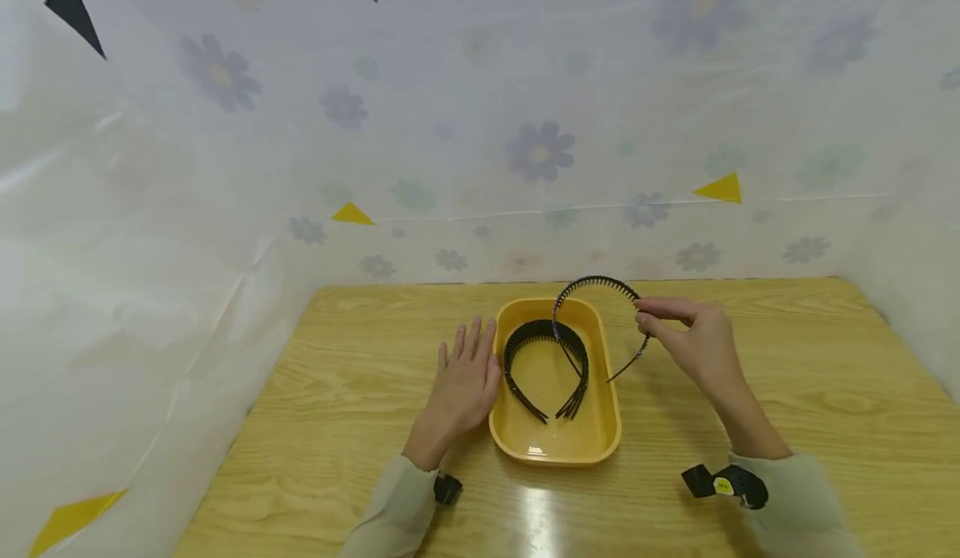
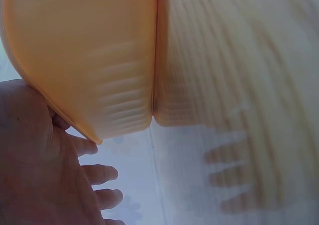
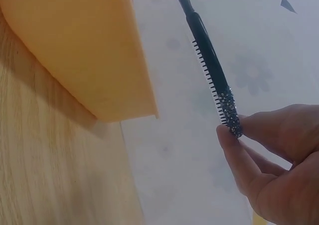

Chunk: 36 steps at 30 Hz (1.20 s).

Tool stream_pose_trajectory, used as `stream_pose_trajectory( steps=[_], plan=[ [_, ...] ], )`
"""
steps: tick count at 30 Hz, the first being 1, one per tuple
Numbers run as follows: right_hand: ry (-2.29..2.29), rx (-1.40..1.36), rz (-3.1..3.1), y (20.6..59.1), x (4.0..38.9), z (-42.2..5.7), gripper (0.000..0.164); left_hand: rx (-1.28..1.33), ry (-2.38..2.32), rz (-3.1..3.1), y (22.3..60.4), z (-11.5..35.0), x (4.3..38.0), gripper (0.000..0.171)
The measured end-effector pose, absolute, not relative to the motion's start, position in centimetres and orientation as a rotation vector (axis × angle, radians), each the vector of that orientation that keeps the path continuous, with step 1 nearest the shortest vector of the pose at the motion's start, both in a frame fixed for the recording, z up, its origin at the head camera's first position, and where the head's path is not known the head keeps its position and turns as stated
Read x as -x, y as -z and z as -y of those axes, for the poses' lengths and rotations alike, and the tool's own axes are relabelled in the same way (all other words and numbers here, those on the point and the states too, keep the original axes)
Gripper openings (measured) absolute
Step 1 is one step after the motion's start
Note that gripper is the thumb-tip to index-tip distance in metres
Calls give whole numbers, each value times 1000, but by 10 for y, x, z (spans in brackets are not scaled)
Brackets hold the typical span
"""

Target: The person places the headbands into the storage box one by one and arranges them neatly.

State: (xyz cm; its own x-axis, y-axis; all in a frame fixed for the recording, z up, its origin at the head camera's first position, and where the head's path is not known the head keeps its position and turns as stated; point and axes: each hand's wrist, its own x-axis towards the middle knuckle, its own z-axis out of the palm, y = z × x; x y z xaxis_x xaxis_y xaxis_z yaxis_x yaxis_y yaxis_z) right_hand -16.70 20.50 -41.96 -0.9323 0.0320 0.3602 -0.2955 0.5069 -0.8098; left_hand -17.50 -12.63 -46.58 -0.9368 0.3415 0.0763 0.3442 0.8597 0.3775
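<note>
A toothed black headband (image 1: 600,280) hangs tilted over the right side of a yellow plastic tray (image 1: 555,460). My right hand (image 1: 701,341) pinches it by its side between thumb and fingers. In the right wrist view, glittery stones cover part of the headband (image 3: 214,65) near the fingertips. More black headbands (image 1: 537,329) lie nested together inside the tray, their ends toward the near side; overlap hides how many. On the tray's left, my left hand (image 1: 465,383) touches the rim with fingers extended. The left wrist view shows that hand (image 2: 40,155) against the tray's outer edge.
The tray stands on a wood-grain table (image 1: 360,399). Behind the table rises a pale flowered sheet (image 1: 450,149), with more sheeting at both sides. Yellow triangles (image 1: 720,189) and dark ones mark it. A black wrist device (image 1: 738,485) is on the right sleeve.
</note>
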Motion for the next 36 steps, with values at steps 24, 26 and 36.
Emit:
stream_pose_trajectory(
  steps=[24, 26, 36],
  plan=[
    [-1484, -294, 2421, 424, 169, -177, 30, 542, 663, 3020, 467, 127, 177, 58],
    [-1447, -306, 2412, 426, 170, -174, 29, 542, 663, 3023, 467, 128, 177, 58],
    [-1407, -372, 2398, 435, 172, -162, 27, 529, 662, 3033, 466, 130, 177, 58]
  ],
)
